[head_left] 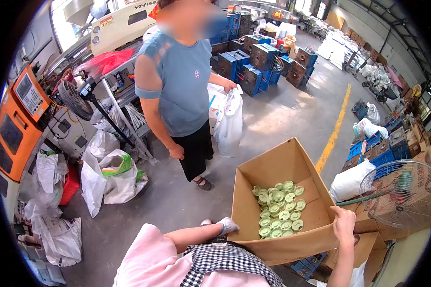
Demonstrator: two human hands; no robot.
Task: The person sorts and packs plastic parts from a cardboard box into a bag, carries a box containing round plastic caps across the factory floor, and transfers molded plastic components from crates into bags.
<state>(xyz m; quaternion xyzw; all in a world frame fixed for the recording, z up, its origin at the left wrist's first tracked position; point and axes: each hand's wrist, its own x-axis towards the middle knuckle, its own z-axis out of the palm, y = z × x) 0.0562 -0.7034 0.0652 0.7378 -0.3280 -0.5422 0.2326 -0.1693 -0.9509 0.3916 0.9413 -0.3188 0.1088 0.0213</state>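
Observation:
A tall open cardboard box (273,167) stands tilted in front of me, with several pale green round plastic pieces (280,208) heaped on its bottom. My right hand (344,224) is closed over the box's right rim, fingers bent at the edge. On the near left side of the box, my left hand (228,226), in a light glove, grips the edge; its fingertips are partly hidden.
Facing me is a person (182,86) with a white plastic bag (230,119) in one hand. A caged floor fan (400,193) stands right of the box. White sacks (112,174) lie left, near an orange machine (21,124). Blue-and-brown metal blocks (258,67) stand behind.

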